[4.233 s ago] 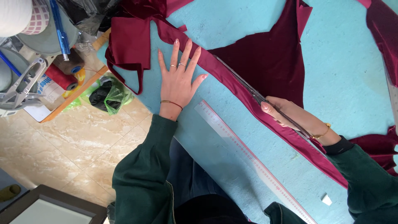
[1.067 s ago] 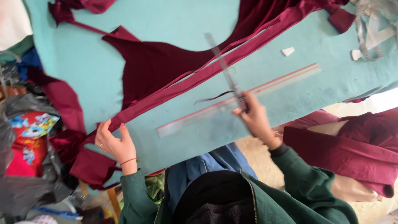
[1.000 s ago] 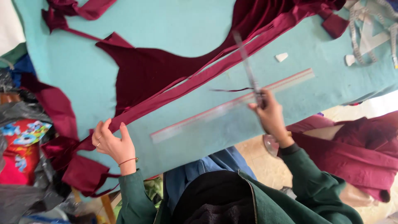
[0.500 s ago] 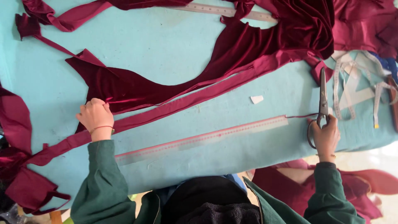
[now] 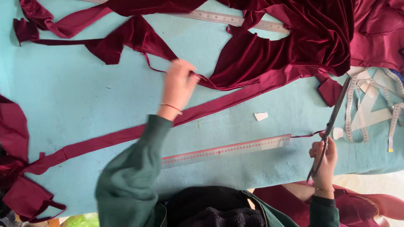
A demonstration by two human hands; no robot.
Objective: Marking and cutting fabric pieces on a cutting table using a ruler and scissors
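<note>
My left hand (image 5: 179, 86) reaches out over the turquoise table (image 5: 84, 101) and pinches the edge of the dark red velvet fabric (image 5: 273, 50) at a thin strand. A long cut strip of the same fabric (image 5: 126, 134) runs diagonally across the table under my left forearm. My right hand (image 5: 324, 162) is at the table's near right edge, closed around the handles of long metal scissors (image 5: 334, 113) whose blades point away from me. A clear ruler with red markings (image 5: 227, 149) lies between my arms.
A metal ruler (image 5: 227, 17) lies at the far side, partly under fabric. A piece of white chalk (image 5: 261, 116) sits mid-table. White measuring tapes and paper pieces (image 5: 370, 105) lie at the right. More red fabric hangs off the left (image 5: 17, 138) and right edges.
My left hand left the strip's near end and moved far and right to the fabric's edge. My right hand with the scissors stays at the right end of the clear ruler.
</note>
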